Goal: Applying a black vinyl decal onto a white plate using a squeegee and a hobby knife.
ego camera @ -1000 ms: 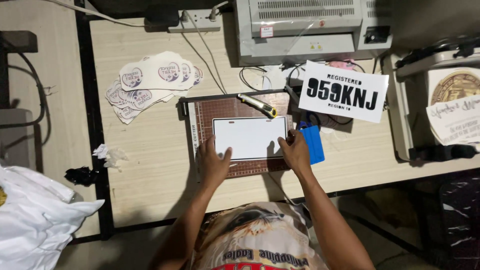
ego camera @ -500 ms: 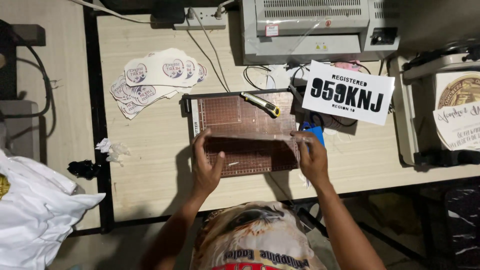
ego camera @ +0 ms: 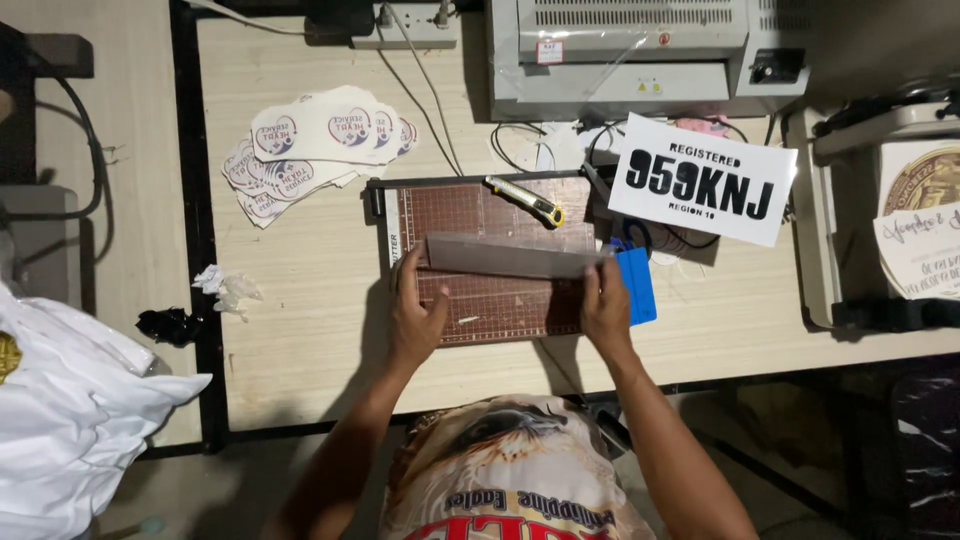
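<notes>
A pale sheet (ego camera: 510, 257) was held edge-on near the middle of the frame, just above a brown cutting mat (ego camera: 500, 300). The left hand (ego camera: 415, 320) pinched its left end and the right hand (ego camera: 605, 305) pinched its right end, fingers curled around the edges. The sheet looked tilted, so it showed as a long narrow band across the mat.

A yellow-and-grey knife (ego camera: 525, 200) lay on the mat's upper part, and a blue block (ego camera: 637, 285) sat just beside the mat's right edge, close to the right hand. A white plate (ego camera: 702, 180) with dark lettering lay to the upper right, with cables under its left side.

All of this rested on a light wooden table (ego camera: 300, 300). A fanned pile of round stickers (ego camera: 320, 145) lay at upper left, and scraps of white and black waste (ego camera: 205, 305) sat at the table's left edge. A grey laminator (ego camera: 630, 50) stood along the top, next to a power strip (ego camera: 405, 25). At the right edge stood another machine (ego camera: 890, 210) carrying printed sheets. White cloth (ego camera: 70, 400) filled the lower left corner, by a second table.
</notes>
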